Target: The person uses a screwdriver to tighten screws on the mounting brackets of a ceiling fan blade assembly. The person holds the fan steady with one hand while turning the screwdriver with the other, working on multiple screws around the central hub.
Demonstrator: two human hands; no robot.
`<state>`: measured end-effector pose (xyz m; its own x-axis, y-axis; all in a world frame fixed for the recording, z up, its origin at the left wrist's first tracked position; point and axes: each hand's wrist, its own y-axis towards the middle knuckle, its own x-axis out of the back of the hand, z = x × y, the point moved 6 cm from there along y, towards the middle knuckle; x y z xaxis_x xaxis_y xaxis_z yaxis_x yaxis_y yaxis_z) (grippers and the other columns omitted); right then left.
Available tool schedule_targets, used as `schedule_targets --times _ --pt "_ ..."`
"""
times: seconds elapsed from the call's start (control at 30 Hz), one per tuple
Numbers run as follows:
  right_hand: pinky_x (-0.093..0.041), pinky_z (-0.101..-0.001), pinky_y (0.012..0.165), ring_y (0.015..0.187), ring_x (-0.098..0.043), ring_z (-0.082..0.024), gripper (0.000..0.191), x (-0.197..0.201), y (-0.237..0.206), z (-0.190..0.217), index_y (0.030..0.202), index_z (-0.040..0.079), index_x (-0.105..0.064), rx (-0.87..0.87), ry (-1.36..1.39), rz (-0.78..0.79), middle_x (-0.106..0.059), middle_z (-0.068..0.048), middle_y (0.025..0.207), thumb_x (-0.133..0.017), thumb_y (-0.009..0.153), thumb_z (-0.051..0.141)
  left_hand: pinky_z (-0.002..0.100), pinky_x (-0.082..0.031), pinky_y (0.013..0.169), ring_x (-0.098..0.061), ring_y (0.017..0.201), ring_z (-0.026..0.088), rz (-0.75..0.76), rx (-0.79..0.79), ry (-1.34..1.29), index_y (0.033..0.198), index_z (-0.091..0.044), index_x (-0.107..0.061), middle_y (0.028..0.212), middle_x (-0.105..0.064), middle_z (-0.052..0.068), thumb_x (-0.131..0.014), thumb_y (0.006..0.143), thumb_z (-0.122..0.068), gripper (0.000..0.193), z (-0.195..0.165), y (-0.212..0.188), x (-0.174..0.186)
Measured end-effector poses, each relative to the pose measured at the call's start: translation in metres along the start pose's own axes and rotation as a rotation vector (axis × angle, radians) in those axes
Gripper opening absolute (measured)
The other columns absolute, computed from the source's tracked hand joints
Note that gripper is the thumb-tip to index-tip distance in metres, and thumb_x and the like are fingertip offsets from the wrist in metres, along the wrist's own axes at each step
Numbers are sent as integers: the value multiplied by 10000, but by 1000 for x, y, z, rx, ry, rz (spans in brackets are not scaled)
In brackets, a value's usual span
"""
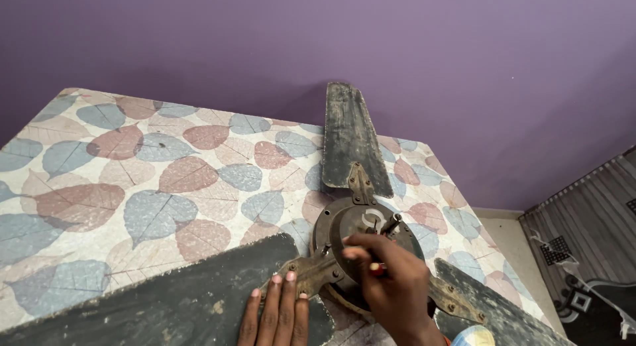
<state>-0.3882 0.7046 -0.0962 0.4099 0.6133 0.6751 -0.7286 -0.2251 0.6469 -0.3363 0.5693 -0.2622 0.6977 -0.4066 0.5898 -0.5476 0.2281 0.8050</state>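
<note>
Your left hand [278, 313] lies flat, fingers together, on a fan [361, 236] blade on the leaf-patterned counter [132, 180], while your right hand [391, 280] pinches a screwdriver [387, 243] over the hub.

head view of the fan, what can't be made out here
- Tool in the right hand: the fingers hide all but a red bit.
- Fan motor hub: its near half is behind that hand.
- Near-left blade and right blade: cut off by the bottom edge.
- Left hand: wrist out of frame, flat on the blade.
</note>
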Motion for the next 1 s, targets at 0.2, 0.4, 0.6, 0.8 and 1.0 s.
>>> schedule_targets --times 0.2,0.4,0.6,0.8,1.0 --pt "-393 -214 475 591 -509 -110 204 38 -10 -29 1101 89 -592 -143 505 -295 -593 -35 781 -663 989 244 645 -397 1045 -563 1268 431 154 -39 -22 1211 62 -619 1292 -617 338 -470 985 -171 357 -1 16 23" --pt "-471 -382 809 841 -467 -207 433 42 -9 -25 1245 148 -382 -75 1033 -326 -419 -74 908 -618 884 187 657 -360 1074 -544 1287 429 172 -29 -16 1238 62 -600 1322 -603 335 -465 983 -170 370 -1 20 29" --pt "-500 -420 811 837 -499 -244 491 17 -12 -26 1191 187 -349 -207 1003 -210 -417 -84 942 -599 770 144 665 -328 1078 -528 1287 445 167 -6 -52 1253 80 -587 1331 -584 342 -452 973 -178 404 -2 20 31" --pt "-615 -388 856 959 -653 -234 271 3 -6 -8 1331 95 -465 -74 640 71 -609 -126 1013 -435 1076 182 674 -317 1081 -500 1304 467 223 -56 -57 1273 90 -574 1356 -550 364 -447 979 -169 412 -1 23 37" --pt "-669 -375 806 939 -795 -234 564 4 3 3 1519 78 -399 -92 354 154 -767 -148 1038 -610 996 85 664 -330 1079 -512 1299 471 216 -65 -43 1254 95 -598 1354 -564 371 -456 990 -171 400 -1 24 39"
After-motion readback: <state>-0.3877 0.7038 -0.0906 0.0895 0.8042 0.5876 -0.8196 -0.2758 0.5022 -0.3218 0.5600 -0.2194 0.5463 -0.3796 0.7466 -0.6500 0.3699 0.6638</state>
